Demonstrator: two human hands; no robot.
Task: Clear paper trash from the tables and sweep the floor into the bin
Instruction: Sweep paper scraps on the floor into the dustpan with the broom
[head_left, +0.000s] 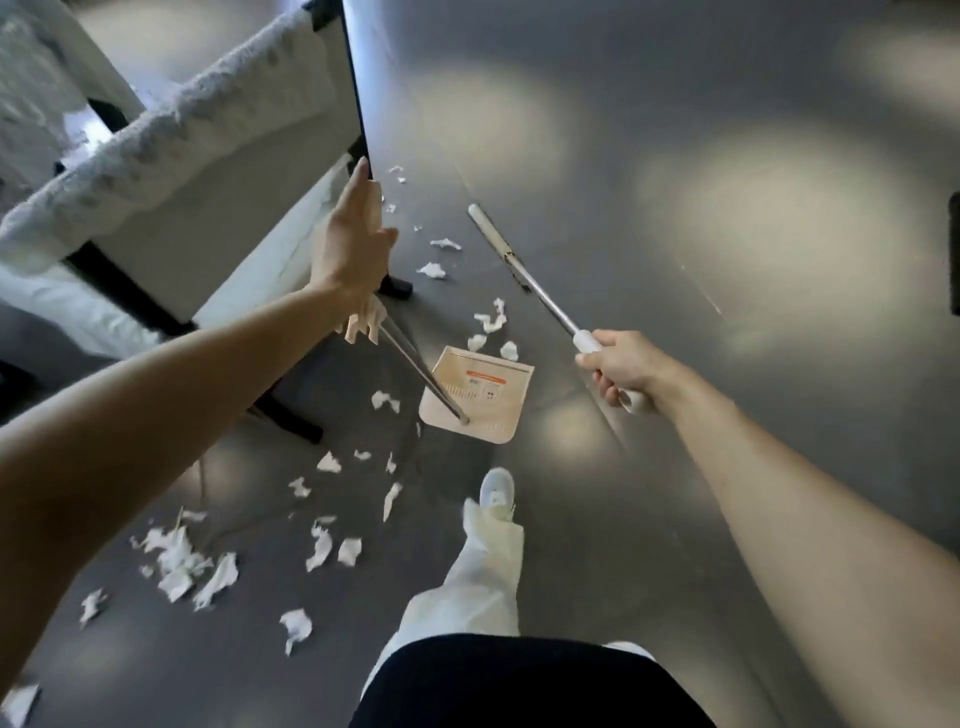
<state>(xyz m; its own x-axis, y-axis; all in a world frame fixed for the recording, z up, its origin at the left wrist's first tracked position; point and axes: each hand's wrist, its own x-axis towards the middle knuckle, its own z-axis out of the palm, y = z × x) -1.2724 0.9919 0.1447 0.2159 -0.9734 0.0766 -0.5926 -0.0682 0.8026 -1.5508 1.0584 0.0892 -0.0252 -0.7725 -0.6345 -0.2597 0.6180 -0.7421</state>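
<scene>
Torn white paper scraps (176, 564) lie scattered over the dark grey floor, most at lower left and several more (491, 322) just beyond the dustpan. The beige dustpan (478, 397) rests on the floor at centre, its metal pole rising up and left. My left hand (350, 249) grips the top of that pole, with the index finger straight. My right hand (621, 366) grips the white end of the broom handle. The broom's pole (540, 296) runs up and left to its white far end (491, 231), low over the floor.
A black-framed table (358, 104) and a chair with a fluffy white cover (171, 135) stand at upper left, their black feet (395, 286) close to the dustpan. My leg in white trousers and a white shoe (496, 491) steps forward below the dustpan. Bare floor stretches to the right.
</scene>
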